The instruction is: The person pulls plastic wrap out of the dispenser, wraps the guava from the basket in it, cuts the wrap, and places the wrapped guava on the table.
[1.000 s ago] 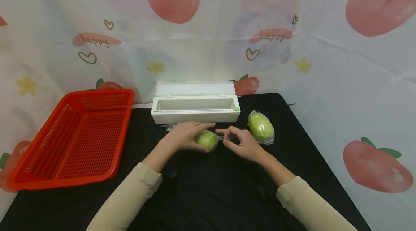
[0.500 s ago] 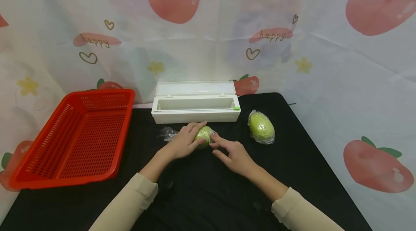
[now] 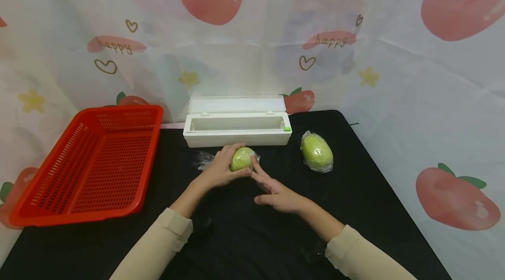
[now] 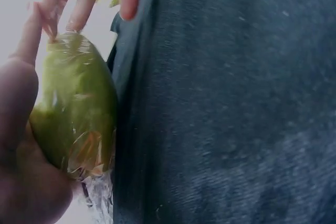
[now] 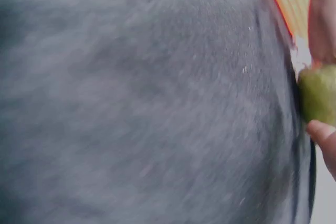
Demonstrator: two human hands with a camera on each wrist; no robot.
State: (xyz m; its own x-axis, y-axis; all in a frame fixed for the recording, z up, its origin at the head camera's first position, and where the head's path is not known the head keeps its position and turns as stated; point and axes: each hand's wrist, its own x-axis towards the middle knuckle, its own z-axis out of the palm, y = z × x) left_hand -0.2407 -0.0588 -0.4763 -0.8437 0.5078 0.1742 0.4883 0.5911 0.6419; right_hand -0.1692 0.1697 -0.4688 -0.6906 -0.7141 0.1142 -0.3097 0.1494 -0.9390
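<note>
A green fruit (image 3: 241,159) wrapped in clear cling film lies on the black cloth in front of the white box; its exact kind is unclear. My left hand (image 3: 219,170) holds it from the left, thumb on the near side and fingers over the far side. Loose film (image 3: 204,160) sticks out beyond that hand. My right hand (image 3: 279,195) touches the fruit's right end with extended fingertips, thumb held apart. In the left wrist view the film looks tight over the fruit (image 4: 79,95), with a crumpled tail (image 4: 100,195) at its lower end.
A white cling film box (image 3: 237,140) with its lid raised stands behind the hands. To the right lies a second wrapped green fruit (image 3: 317,153). A red plastic basket (image 3: 147,170) sits at the left. A printed curtain (image 3: 244,65) hangs behind the table.
My right hand went from pinching the film's twisted end to pressing the fruit's right end with straighter fingers. The fruit and left hand shifted slightly left and away.
</note>
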